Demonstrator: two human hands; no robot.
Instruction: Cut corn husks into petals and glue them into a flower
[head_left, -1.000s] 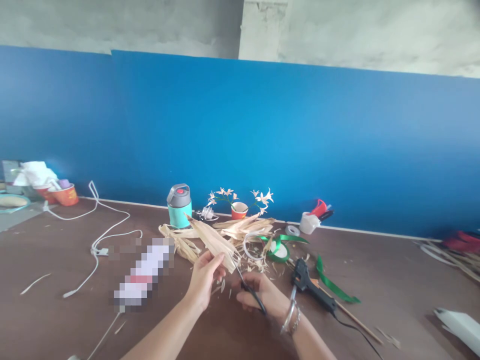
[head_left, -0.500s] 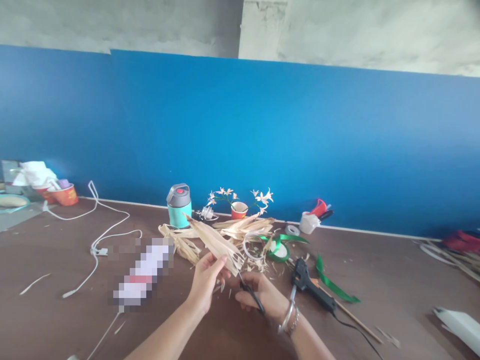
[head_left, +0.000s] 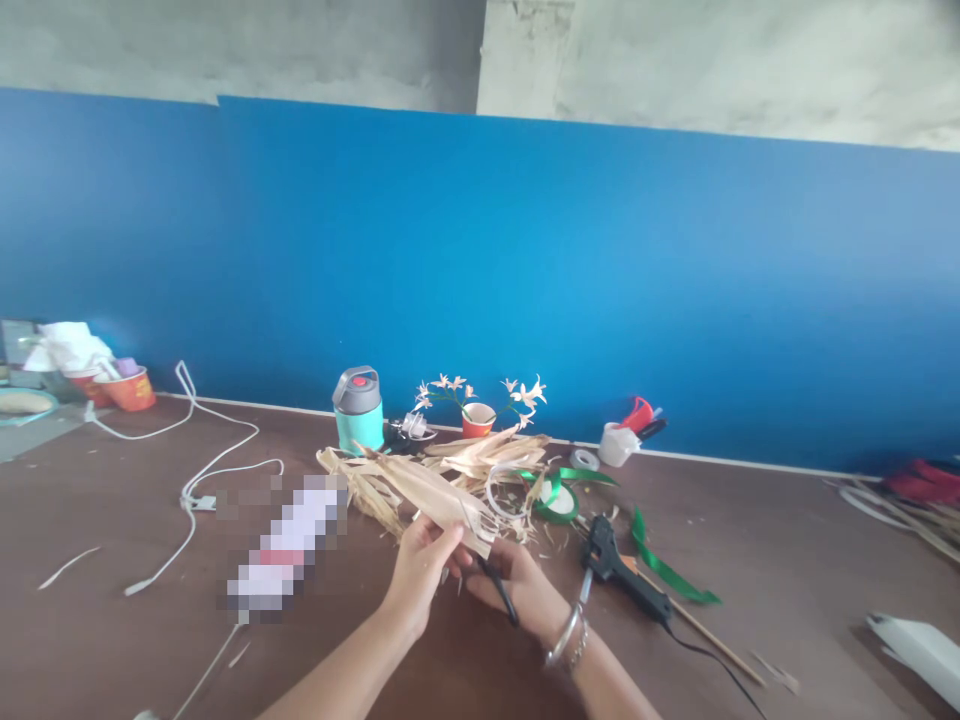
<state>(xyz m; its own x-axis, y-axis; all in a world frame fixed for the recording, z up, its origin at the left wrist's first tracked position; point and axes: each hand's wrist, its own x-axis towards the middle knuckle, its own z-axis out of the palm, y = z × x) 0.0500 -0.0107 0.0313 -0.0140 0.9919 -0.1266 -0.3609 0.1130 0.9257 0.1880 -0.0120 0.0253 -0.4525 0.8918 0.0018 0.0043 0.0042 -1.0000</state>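
while the left hand [head_left: 420, 572] pinches the near end of a long, pale dried husk strip [head_left: 429, 490] above the middle of the brown wooden table [head_left: 787, 560], the right hand [head_left: 531, 590] grips black-handled scissors [head_left: 499, 592] right against it. blades that near the fingertips could nick them, or split the brittle husk. farther back lies a loose husk pile [head_left: 487, 455].
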